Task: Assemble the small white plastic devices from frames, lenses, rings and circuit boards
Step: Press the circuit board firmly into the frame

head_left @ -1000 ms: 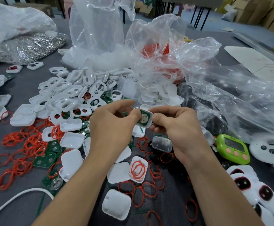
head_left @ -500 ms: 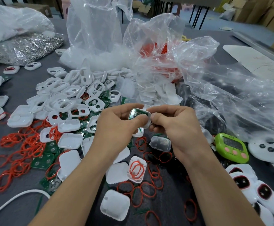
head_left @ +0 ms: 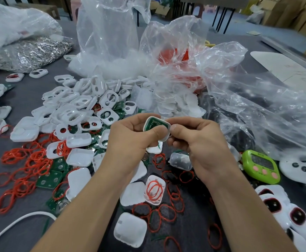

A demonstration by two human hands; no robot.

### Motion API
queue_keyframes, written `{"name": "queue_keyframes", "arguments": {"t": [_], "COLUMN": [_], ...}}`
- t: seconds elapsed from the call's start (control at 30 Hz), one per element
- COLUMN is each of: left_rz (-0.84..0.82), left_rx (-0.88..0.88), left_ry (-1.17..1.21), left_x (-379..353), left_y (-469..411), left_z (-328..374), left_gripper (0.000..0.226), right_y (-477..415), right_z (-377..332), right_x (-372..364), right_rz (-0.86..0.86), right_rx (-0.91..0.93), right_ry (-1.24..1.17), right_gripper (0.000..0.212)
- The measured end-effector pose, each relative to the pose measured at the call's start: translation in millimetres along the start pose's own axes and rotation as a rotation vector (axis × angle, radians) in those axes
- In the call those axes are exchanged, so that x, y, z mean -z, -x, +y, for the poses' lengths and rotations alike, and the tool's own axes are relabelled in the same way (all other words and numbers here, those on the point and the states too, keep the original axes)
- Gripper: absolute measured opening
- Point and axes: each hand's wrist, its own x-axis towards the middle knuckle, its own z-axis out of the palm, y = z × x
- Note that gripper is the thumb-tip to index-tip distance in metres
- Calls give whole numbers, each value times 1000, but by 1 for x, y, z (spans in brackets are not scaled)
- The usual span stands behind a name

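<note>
Both hands hold one small white frame with a green circuit board (head_left: 155,124) seated inside it, above the table's middle. My left hand (head_left: 130,140) grips its left side with the thumb pressing over the lower edge. My right hand (head_left: 197,142) pinches its right side. A heap of white frames (head_left: 79,108) lies behind and to the left. Red rings (head_left: 26,166) are scattered at the left and below the hands. Loose green boards (head_left: 49,180) lie among them. White covers (head_left: 130,231) rest near my forearms.
Clear plastic bags (head_left: 230,99) crowd the back and right. A bag of metal parts (head_left: 28,53) sits far left. A green timer (head_left: 261,166) and finished white devices (head_left: 285,211) lie at the right. A white cable (head_left: 12,224) curves at the lower left.
The frame with the board has tilted from facing me upright to lying flatter, board side up, as both hands turned it. The hands rose slightly.
</note>
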Motion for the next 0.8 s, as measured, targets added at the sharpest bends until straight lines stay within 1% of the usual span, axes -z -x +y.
{"name": "queue_keyframes", "arguments": {"t": [0.1, 0.17, 0.23, 0.3, 0.37, 0.47, 0.6, 0.8], "left_rz": [33, 48, 67, 66, 50, 22, -46, -118], "left_rx": [-6, 4, -8, -39, -61, -88, -111, -94], "left_ry": [58, 63, 54, 30, -1, -21, -10, 4], "left_x": [-1, 0, 1, 1, 0, 0, -1, -1], "left_y": [0, 0, 0, 0, 1, 2, 5, 3], "left_z": [2, 2, 2, 2, 3, 4, 7, 5], "left_gripper": [29, 26, 25, 26, 29, 35, 38, 47], "right_y": [-1, 0, 0, 2, 2, 0, 0, -2], "right_z": [0, 0, 1, 1, 3, 5, 4, 1], "right_x": [-1, -2, -2, -4, -4, -4, 0, 5], "right_rz": [24, 28, 28, 33, 56, 82, 74, 57], "right_rx": [-56, -89, -75, -20, 37, 72, 63, -39], "right_ry": [-85, -123, -81, 24, 130, 220, 192, 132], "right_gripper": [33, 32, 28, 21, 12, 13, 13, 11]}}
